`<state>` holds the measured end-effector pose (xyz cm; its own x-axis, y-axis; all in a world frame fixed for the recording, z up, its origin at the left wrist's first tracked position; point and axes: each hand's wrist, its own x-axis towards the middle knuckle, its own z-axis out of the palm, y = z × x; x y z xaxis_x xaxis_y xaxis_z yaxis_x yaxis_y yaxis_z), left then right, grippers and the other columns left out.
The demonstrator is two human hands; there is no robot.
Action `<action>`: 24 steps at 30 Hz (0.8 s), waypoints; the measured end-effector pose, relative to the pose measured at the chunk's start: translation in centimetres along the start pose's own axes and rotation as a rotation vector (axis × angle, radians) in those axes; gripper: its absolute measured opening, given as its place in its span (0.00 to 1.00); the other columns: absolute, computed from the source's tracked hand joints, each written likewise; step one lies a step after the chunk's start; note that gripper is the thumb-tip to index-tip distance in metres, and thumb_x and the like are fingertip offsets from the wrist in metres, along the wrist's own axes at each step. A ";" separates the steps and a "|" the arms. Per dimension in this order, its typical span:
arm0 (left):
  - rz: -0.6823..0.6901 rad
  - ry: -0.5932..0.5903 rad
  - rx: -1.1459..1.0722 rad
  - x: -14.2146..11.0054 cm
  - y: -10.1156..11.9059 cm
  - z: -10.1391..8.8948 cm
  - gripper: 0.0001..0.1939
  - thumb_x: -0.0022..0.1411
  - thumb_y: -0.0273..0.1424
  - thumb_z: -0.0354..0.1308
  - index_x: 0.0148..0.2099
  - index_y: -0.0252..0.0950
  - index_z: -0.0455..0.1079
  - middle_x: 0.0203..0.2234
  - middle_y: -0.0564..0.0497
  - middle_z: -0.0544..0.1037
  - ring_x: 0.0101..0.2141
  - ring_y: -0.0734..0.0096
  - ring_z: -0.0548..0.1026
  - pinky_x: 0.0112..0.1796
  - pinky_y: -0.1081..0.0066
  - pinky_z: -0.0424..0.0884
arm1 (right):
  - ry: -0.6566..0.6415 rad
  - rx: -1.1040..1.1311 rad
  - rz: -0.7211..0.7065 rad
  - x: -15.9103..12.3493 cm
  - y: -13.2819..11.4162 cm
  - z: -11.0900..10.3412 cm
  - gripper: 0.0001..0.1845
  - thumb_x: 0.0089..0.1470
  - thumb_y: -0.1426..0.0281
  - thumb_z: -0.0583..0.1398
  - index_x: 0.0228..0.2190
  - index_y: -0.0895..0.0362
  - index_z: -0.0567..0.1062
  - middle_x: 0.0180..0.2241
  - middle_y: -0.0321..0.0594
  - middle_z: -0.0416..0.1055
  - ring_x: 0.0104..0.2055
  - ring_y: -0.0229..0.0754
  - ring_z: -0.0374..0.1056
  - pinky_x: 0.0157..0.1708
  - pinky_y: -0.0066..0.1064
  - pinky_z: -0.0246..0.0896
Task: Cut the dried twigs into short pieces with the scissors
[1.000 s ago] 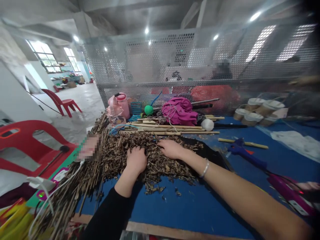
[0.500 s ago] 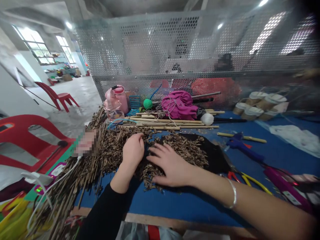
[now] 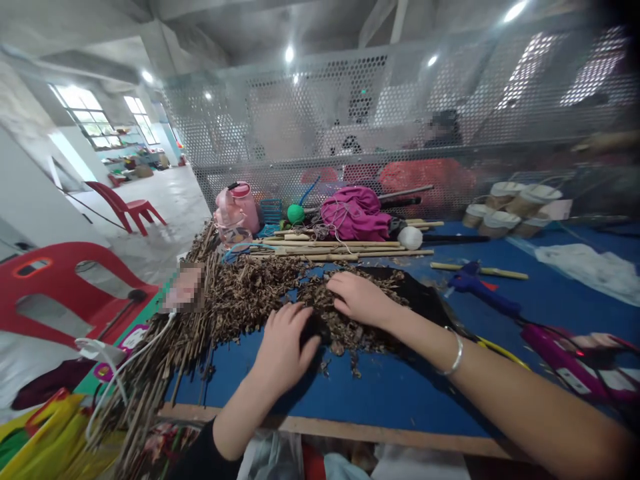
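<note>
My right hand [image 3: 361,299] rests on a heap of brown dried leaves [image 3: 365,333], its fingers curled down and closed among them; the fingertips are partly hidden. Nearer the table's front edge, my left hand [image 3: 286,348] is open, fingers and thumb apart, at the left side of that heap. Black cloth [image 3: 425,303] shows under and to the right of the leaves. Left of my hands lies a larger pile of dried stalks with crumpled leaves [image 3: 237,293], their bare stems hanging over the table's near left corner.
Behind the leaves lie bamboo sticks [image 3: 330,250], a pink bottle [image 3: 245,210], purple cloth [image 3: 355,213] and a white ball [image 3: 410,237]. To the right are a blue glue gun [image 3: 487,293], yellow-handled pliers [image 3: 503,352] and paper cups [image 3: 505,207]. A perforated metal screen [image 3: 300,120] stands behind.
My left hand has moved toward me and opened its fingers. My right hand has shifted away and slightly right, its spread fingers now curled. The leaf heap is a little rearranged.
</note>
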<state>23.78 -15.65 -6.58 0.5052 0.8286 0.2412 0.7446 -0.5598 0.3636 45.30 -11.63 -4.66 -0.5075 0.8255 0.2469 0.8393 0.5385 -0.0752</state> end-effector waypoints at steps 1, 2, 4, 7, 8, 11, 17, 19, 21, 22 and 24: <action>0.024 -0.057 0.044 -0.5 0.2 0.3 0.26 0.59 0.41 0.51 0.59 0.42 0.57 0.59 0.46 0.58 0.59 0.52 0.53 0.56 0.48 0.50 | -0.008 -0.001 0.026 -0.1 0.5 0.3 0.08 0.49 0.76 0.53 0.32 0.59 0.71 0.34 0.44 0.67 0.39 0.43 0.62 0.42 0.32 0.56; 0.034 -0.101 0.088 -1.0 0.4 0.7 0.29 0.58 0.43 0.51 0.60 0.44 0.55 0.61 0.47 0.54 0.60 0.48 0.49 0.55 0.43 0.47 | -0.016 0.007 0.054 -0.1 1.0 0.6 0.08 0.49 0.77 0.53 0.31 0.59 0.71 0.34 0.43 0.68 0.38 0.43 0.62 0.41 0.32 0.56; 0.018 -0.147 0.168 -1.5 0.3 1.4 0.30 0.58 0.44 0.50 0.61 0.46 0.52 0.63 0.47 0.48 0.61 0.45 0.44 0.54 0.38 0.44 | -0.027 0.039 0.100 0.0 1.9 1.4 0.10 0.49 0.77 0.53 0.32 0.58 0.72 0.34 0.43 0.68 0.38 0.42 0.63 0.41 0.30 0.57; -0.058 -0.124 0.276 -1.0 -0.7 2.0 0.25 0.61 0.40 0.46 0.61 0.46 0.54 0.63 0.47 0.48 0.61 0.46 0.43 0.54 0.38 0.42 | -0.012 0.058 0.140 0.2 2.8 2.0 0.12 0.50 0.77 0.52 0.35 0.59 0.72 0.36 0.43 0.70 0.41 0.41 0.64 0.43 0.29 0.56; -0.085 -0.103 0.310 -0.6 -1.2 2.0 0.24 0.62 0.38 0.46 0.60 0.46 0.56 0.63 0.47 0.48 0.61 0.46 0.43 0.54 0.38 0.41 | -0.003 0.057 0.155 0.3 3.0 2.1 0.12 0.50 0.76 0.52 0.35 0.59 0.72 0.37 0.44 0.70 0.42 0.42 0.64 0.44 0.29 0.56; -0.168 -0.045 0.387 1.1 -2.4 1.9 0.23 0.61 0.30 0.45 0.59 0.45 0.58 0.63 0.47 0.50 0.61 0.47 0.43 0.55 0.39 0.39 | 0.011 0.047 0.190 0.5 2.8 2.2 0.14 0.52 0.75 0.51 0.38 0.60 0.73 0.40 0.46 0.71 0.44 0.44 0.63 0.46 0.33 0.55; -0.247 -0.038 0.399 1.7 -2.1 0.7 0.22 0.61 0.30 0.45 0.57 0.44 0.61 0.61 0.45 0.54 0.61 0.46 0.46 0.53 0.38 0.44 | -0.013 0.076 0.154 -0.3 1.6 1.1 0.19 0.53 0.68 0.54 0.47 0.56 0.70 0.50 0.46 0.67 0.53 0.47 0.60 0.51 0.40 0.53; -0.213 -0.006 0.386 1.1 -1.3 0.0 0.23 0.58 0.27 0.47 0.56 0.43 0.62 0.60 0.45 0.56 0.60 0.48 0.49 0.54 0.41 0.45 | 0.026 0.129 0.149 -1.4 1.7 -0.1 0.26 0.53 0.62 0.55 0.53 0.56 0.64 0.55 0.47 0.61 0.57 0.48 0.55 0.54 0.43 0.51; -0.179 0.010 0.329 0.8 -0.6 -0.7 0.22 0.57 0.26 0.47 0.54 0.41 0.63 0.55 0.43 0.63 0.56 0.53 0.58 0.54 0.50 0.53 | 0.083 0.165 0.195 -3.0 2.2 -1.3 0.30 0.54 0.59 0.53 0.56 0.57 0.60 0.57 0.48 0.58 0.59 0.49 0.53 0.56 0.44 0.49; -0.169 0.004 0.290 1.1 -0.3 -1.0 0.20 0.57 0.26 0.47 0.53 0.39 0.65 0.51 0.42 0.68 0.52 0.57 0.64 0.52 0.55 0.58 | 0.103 0.167 0.238 -3.9 2.5 -1.7 0.30 0.55 0.58 0.52 0.56 0.58 0.60 0.57 0.49 0.58 0.59 0.49 0.53 0.57 0.44 0.48; -0.191 -0.042 0.236 2.4 0.0 -1.2 0.16 0.60 0.28 0.44 0.47 0.35 0.68 0.41 0.40 0.74 0.43 0.60 0.72 0.46 0.62 0.66 | 0.100 0.161 0.342 -5.9 3.1 -2.2 0.30 0.56 0.57 0.50 0.55 0.60 0.60 0.56 0.50 0.59 0.58 0.49 0.54 0.57 0.44 0.49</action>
<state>24.48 -13.61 -4.96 0.3604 0.9207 0.1498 0.9061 -0.3836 0.1781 51.32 -15.24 -4.25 -0.1759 0.9455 0.2739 0.9113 0.2616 -0.3179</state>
